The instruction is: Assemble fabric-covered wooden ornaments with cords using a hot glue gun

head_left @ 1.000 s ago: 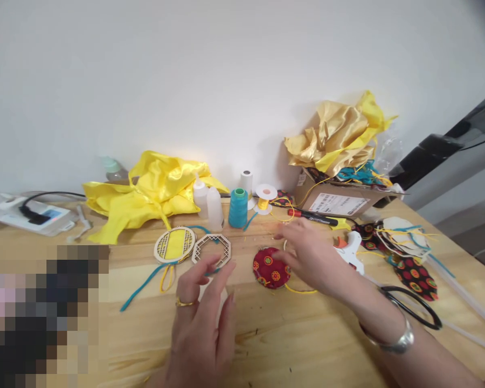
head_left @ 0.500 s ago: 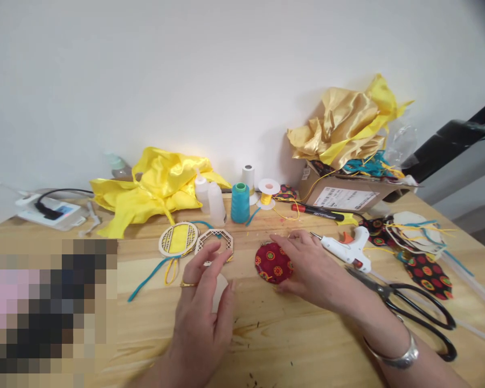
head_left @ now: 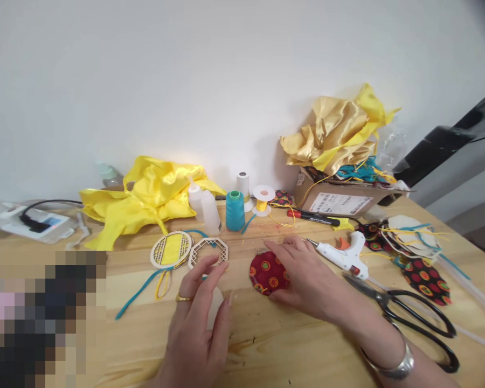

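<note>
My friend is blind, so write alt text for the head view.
Right hand at a red disc on a table, left hand near an octagonal frame. Scissors and a glue gun lie at right.

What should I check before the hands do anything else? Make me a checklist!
1. Right hand at the round dark-red patterned fabric piece: ok.
2. Firm grip on that piece: cannot tell.
3. Black-handled metal scissors well away from the right wrist: not ok, close beside it.
4. White plastic glue gun cool: cannot tell.
5. Teal cone of thread upright: ok.
6. Left hand clear of the scissors: ok.
</note>
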Tool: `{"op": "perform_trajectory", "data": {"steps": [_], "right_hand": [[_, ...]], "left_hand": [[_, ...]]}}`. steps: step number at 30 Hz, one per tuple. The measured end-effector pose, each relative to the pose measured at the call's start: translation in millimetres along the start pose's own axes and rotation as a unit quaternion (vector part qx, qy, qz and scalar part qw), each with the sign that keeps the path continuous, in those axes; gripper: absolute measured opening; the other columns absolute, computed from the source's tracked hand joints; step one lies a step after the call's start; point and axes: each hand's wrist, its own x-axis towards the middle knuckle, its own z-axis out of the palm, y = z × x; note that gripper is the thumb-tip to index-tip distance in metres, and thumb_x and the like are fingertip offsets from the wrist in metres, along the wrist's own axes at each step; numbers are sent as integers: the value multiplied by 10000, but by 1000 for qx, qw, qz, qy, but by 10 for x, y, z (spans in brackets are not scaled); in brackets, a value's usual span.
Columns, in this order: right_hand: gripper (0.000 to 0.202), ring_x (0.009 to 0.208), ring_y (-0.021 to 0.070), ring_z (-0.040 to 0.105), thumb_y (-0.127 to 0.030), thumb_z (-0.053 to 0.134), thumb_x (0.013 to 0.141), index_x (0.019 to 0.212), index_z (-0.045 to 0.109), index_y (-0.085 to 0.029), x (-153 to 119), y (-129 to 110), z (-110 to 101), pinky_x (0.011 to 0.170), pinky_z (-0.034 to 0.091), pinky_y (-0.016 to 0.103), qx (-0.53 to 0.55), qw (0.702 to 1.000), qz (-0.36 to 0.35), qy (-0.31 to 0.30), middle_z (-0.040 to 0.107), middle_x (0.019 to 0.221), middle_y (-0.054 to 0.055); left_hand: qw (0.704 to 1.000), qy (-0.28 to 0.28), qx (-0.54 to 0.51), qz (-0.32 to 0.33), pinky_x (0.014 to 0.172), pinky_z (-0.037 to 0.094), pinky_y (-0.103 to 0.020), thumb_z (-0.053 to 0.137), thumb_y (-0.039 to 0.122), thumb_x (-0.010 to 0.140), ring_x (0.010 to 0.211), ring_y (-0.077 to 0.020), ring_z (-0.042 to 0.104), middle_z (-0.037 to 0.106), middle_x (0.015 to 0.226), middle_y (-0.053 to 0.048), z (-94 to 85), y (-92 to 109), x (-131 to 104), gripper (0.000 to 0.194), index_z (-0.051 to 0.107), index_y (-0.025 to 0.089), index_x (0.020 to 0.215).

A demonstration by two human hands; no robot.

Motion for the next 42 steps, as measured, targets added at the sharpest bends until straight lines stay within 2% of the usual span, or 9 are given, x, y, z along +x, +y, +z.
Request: {"op": "perform_trajectory", "data": {"steps": [5, 9, 14, 18, 21, 25, 30, 34, 42], "right_hand": [[735, 1087, 297, 451, -343, 694, 692, 1346, 410, -164, -13, -84, -58, 917, 402, 467, 6, 1000, -17, 16, 550, 1155, 145], [725, 1084, 284, 446, -345, 674, 714, 1350, 380, -156, -36, -160, -97, 908, 417, 453, 15, 999, -35, 32, 528, 1195, 146], [776, 1116, 283, 417, -379, 678, 712, 1365, 336, -135, -62, -273, -103, 938, 407, 439, 35, 997, -57, 36, 537, 1212, 138], [769, 1083, 281, 452, -360, 688, 698, 1353, 357, -130, -71, -392, -116, 934, 407, 439, 31, 996, -81, 35, 561, 1187, 141], [792, 1133, 306, 446, -382, 730, 667, 1345, 394, -145, -66, -423, -181, 962, 390, 469, 33, 994, -102, 23, 560, 1225, 139], [634, 1199, 278, 449, -394, 658, 770, 1319, 459, -148, -14, -331, -255, 1001, 380, 449, 116, 991, -25, 56, 523, 1313, 136], [353, 727, 178, 613, -380, 609, 795, 1068, 651, -160, 97, -199, -68, 670, 502, 326, 355, 925, 132, -6, 705, 878, 68], [278, 649, 143, 576, -383, 657, 743, 907, 693, -161, 125, -213, 122, 584, 468, 264, 434, 889, 146, -12, 701, 792, 46], [167, 545, 94, 511, -268, 590, 795, 707, 673, -153, 67, -321, 144, 486, 382, 193, 416, 897, 148, -33, 644, 616, -1]], "left_hand": [[999, 1, -22, -33, 1008, 439, -449, 519, 147, 844, 1257, -266, 442, 458, 1359, -123, 13, -24, -33, 467, 455, 205, 1303], [976, -13, -162, -142, 928, 519, -408, 507, 213, 876, 1186, -244, 535, 507, 1346, -116, 30, -8, -11, 423, 463, 236, 1296], [845, -60, -408, -340, 864, 558, -376, 634, 330, 798, 1062, -243, 640, 637, 1223, -123, 21, 36, 90, 432, 526, 201, 1196], [722, -112, -534, -425, 832, 561, -396, 720, 320, 713, 960, -248, 684, 713, 1080, -115, 11, 77, 141, 542, 514, 180, 1195], [685, -131, -561, -447, 760, 567, -356, 710, 293, 720, 840, -219, 712, 747, 972, -84, -2, 97, 138, 495, 530, 186, 1168], [680, -129, -557, -459, 666, 550, -270, 702, 256, 726, 730, -170, 711, 758, 918, -54, -35, 110, 132, 455, 540, 196, 1147], [684, -148, -538, -470, 700, 534, -251, 681, 221, 755, 775, -163, 703, 752, 951, -59, -55, 123, 146, 449, 529, 188, 1176], [687, -162, -540, -459, 751, 533, -281, 667, 217, 769, 807, -177, 699, 750, 955, -56, -42, 124, 134, 414, 548, 188, 1164], [720, -161, -493, -462, 697, 537, -260, 743, 307, 689, 818, -189, 683, 747, 930, -48, -53, 173, 155, 336, 668, 199, 998]]}}
